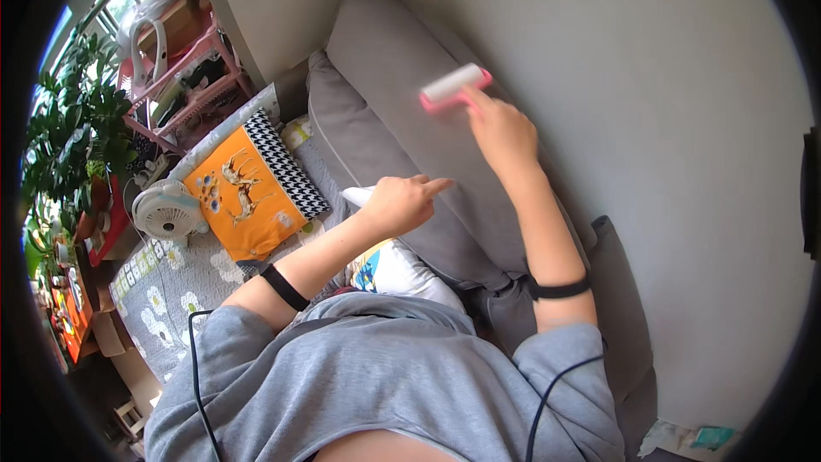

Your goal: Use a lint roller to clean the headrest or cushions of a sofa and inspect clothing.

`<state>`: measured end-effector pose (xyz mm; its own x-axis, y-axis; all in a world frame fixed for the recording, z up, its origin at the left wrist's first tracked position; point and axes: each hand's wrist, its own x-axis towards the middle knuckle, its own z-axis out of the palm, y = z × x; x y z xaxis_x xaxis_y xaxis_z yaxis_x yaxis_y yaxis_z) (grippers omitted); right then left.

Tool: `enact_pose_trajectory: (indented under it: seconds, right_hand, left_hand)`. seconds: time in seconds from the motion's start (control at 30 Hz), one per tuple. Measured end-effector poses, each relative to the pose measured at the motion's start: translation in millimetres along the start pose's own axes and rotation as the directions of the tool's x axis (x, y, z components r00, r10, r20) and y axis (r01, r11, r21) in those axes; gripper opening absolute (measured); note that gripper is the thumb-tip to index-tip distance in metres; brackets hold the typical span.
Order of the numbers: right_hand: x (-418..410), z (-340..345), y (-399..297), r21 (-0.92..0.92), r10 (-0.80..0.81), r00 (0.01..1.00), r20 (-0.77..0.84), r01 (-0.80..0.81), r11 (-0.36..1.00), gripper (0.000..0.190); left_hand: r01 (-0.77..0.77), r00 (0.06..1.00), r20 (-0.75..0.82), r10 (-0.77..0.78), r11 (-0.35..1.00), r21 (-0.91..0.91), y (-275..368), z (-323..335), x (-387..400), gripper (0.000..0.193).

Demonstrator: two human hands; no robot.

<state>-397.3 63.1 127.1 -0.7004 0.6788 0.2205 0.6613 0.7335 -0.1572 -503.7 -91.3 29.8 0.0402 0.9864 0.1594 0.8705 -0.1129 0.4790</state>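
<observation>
My right hand [505, 135] grips the pink handle of a lint roller [453, 85] with a white sticky roll. The roller is over the upper part of a grey sofa backrest cushion [410, 58] and looks slightly blurred. Lower down, my left hand [404, 205] is at the front of the same grey upholstery. Its index finger stretches towards the roller side while the other fingers curl under. The palm faces away, so whether those fingers hold anything is hidden. Under my left wrist lies a white printed pillow [401, 273], partly covered by my arm.
An orange cushion [247, 189] with deer prints leans beside a small white fan [168, 210] on a grey floral cover [170, 295]. Leafy plants [80, 115] and a pink rack [186, 80] stand at left. A plain wall [673, 141] rises along the right. Black cables run by both sleeves.
</observation>
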Motion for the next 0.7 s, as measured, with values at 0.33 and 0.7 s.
enact_pose_trajectory:
  seconds: [0.33, 0.7]
  right_hand:
    - [-143.8, -73.8, 37.1, -0.067, 0.148, 0.975, 0.164, -0.139, 0.988, 0.039]
    - [156.1, 45.0, -18.0, 0.228, -0.147, 0.984, 0.103, 0.121, 0.966, 0.029]
  left_hand:
    - [-0.037, 0.97, 0.241, 0.019, 0.997, 0.067, 1.8, 11.3, 22.2, 0.064]
    - [-0.091, 0.985, 0.167, 0.054, 0.97, 0.224, 8.4, 36.7, 27.6, 0.068]
